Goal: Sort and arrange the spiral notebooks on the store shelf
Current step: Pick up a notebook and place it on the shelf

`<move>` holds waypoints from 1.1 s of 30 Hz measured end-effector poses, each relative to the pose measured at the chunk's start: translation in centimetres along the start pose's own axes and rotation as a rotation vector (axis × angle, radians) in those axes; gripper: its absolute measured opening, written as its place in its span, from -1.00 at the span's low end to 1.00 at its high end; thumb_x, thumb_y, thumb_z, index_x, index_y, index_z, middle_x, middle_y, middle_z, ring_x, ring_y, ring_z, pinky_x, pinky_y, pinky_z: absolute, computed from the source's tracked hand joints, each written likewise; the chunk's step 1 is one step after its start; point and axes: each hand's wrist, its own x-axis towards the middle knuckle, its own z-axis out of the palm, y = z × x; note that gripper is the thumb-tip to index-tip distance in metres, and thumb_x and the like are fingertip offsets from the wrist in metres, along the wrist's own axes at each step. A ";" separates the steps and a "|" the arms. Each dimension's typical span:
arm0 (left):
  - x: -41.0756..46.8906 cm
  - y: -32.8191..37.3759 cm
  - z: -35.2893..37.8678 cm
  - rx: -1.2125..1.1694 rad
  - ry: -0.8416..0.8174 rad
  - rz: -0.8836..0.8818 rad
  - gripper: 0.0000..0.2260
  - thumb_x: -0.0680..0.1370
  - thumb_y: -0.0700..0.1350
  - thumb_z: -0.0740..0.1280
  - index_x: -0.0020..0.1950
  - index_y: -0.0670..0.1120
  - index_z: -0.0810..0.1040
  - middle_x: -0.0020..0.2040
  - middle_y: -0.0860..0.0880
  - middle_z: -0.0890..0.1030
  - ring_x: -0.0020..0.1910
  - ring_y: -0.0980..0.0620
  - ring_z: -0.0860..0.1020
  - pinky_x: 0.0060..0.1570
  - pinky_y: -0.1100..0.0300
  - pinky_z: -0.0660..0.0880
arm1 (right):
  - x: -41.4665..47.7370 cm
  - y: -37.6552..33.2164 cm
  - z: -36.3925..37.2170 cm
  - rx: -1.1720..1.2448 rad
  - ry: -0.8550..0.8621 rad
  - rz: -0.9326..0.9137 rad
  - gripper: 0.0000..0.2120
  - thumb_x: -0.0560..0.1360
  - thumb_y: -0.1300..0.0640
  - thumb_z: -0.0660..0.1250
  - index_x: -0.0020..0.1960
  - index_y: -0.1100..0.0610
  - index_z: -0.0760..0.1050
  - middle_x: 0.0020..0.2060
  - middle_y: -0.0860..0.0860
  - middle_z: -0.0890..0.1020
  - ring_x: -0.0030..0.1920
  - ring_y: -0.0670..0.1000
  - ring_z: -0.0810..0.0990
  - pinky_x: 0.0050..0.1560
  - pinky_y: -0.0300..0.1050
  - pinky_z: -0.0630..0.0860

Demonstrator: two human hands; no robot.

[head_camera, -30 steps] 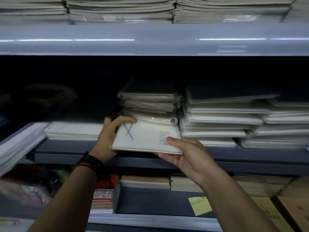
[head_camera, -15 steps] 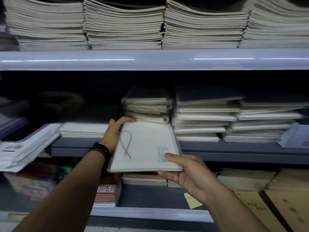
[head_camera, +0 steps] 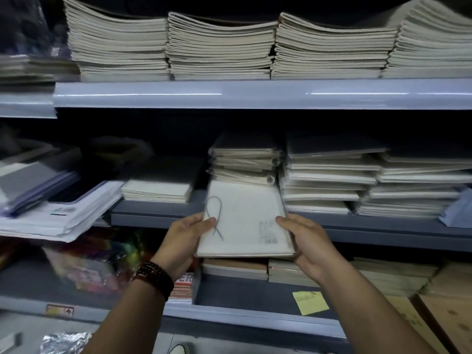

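Note:
A thin stack of white wrapped notebooks (head_camera: 245,221), with a grey ribbon loop drawn on the top cover, is held out in front of the middle shelf (head_camera: 158,215). My left hand (head_camera: 186,236) grips its left edge, thumb on top. My right hand (head_camera: 306,241) grips its right edge near a printed label. Behind it on the middle shelf stand a stack of wrapped notebooks (head_camera: 245,162), taller stacks (head_camera: 329,175) to the right and a low stack (head_camera: 158,190) to the left.
The top shelf (head_camera: 255,94) carries several tall piles of thin exercise books (head_camera: 219,47). Loose papers and folders (head_camera: 51,208) overhang at the left. The bottom shelf holds more books (head_camera: 235,269), a yellow sticky note (head_camera: 310,302) and brown pads (head_camera: 447,315) at right.
The held notebooks have come out from the shelf toward me and lower. My left hand slid from the far left corner down the left edge. The view has tilted upward.

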 end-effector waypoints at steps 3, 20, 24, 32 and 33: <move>-0.5 -0.3 -0.2 -0.033 0.036 -0.015 -0.78 0.58 -0.26 0.35 0.20 -0.29 0.62 0.12 -0.25 0.69 0.11 -0.21 0.67 0.04 0.06 0.64 | -0.5 0.1 0.2 -0.039 0.020 -0.020 -0.84 0.54 0.33 0.36 0.12 0.31 0.60 -0.06 0.18 0.74 -0.04 0.15 0.72 0.07 0.05 0.63; -2.9 0.7 -1.8 0.114 -0.020 -0.069 -0.52 0.36 -0.18 0.38 0.16 -0.47 0.45 0.16 -0.49 0.55 -0.05 -0.29 0.57 -0.02 -0.12 0.45 | -2.4 0.3 -0.4 -0.118 -0.176 0.067 -0.72 0.29 0.15 0.41 -0.04 0.14 0.43 -0.14 0.16 0.54 -0.12 0.18 0.55 -0.10 0.11 0.34; -3.2 0.7 -2.5 0.130 -0.017 -0.038 -0.81 0.37 -0.23 0.31 -0.04 -0.23 0.51 -0.07 -0.28 0.57 -0.15 -0.17 0.56 -0.11 0.01 0.47 | -2.2 1.3 -0.4 -0.116 -0.253 0.059 -0.91 0.47 0.33 0.24 -0.11 0.17 0.45 -0.23 0.10 0.60 -0.21 0.09 0.60 -0.19 -0.05 0.51; -4.1 0.4 -2.6 0.096 0.041 0.056 -0.73 0.48 -0.30 0.25 0.13 -0.41 0.45 0.05 -0.30 0.64 -0.05 -0.19 0.61 0.02 -0.03 0.51 | -2.8 1.7 0.8 -0.210 -0.210 -0.114 -0.58 0.27 0.18 0.35 0.04 0.36 0.33 -0.15 0.14 0.56 -0.13 0.13 0.54 -0.12 0.06 0.36; -4.4 0.6 -2.3 0.103 0.047 0.078 -0.74 0.52 -0.32 0.23 0.17 -0.37 0.51 0.08 -0.30 0.67 -0.04 -0.19 0.63 0.03 -0.03 0.53 | -2.6 1.8 0.8 -0.202 -0.194 -0.159 -0.61 0.31 0.20 0.35 0.04 0.36 0.33 -0.16 0.15 0.58 -0.15 0.12 0.56 -0.13 0.05 0.40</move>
